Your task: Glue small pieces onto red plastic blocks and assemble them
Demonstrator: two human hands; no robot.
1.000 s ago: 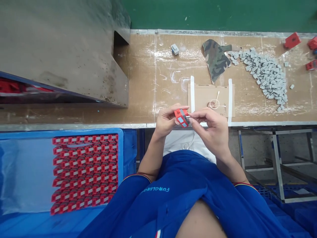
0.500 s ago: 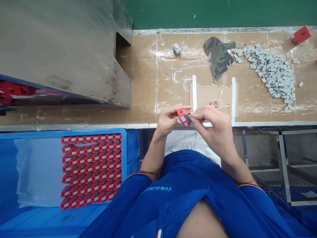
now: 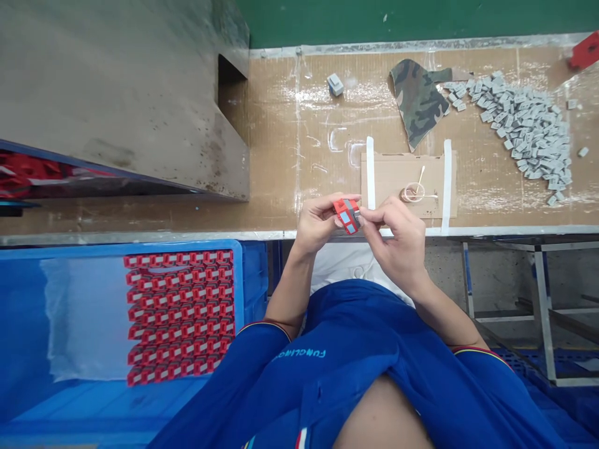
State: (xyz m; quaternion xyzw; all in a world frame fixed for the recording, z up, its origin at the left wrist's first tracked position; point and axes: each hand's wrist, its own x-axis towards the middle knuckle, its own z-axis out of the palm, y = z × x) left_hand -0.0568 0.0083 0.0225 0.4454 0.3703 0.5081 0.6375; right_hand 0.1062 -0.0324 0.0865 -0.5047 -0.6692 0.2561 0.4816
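Just above the table's front edge, my left hand (image 3: 316, 223) is closed around a small red toy vehicle part (image 3: 347, 216) with light-blue windows and a grey band. My right hand (image 3: 395, 227) meets it from the right. Its thumb and forefinger pinch a small light-grey piece (image 3: 357, 214) against the dark grey side of the red part. The fingertips hide most of that piece. A loose pile of similar-looking small grey pieces (image 3: 533, 128) lies on the table to the right.
A taped cardboard sheet (image 3: 388, 178) bears cotton swabs (image 3: 422, 181) and a ring (image 3: 413, 192). Camouflage cloth (image 3: 416, 96), a grey-white block (image 3: 335, 84) and another red part (image 3: 584, 52) lie farther back. A metal chute (image 3: 187, 125) stands left; a blue crate (image 3: 238, 293) holds rows of red parts (image 3: 182, 315).
The view has shifted slightly. My right hand has turned a little at the red part, its fingertips still on the grey side. My left hand keeps its hold.
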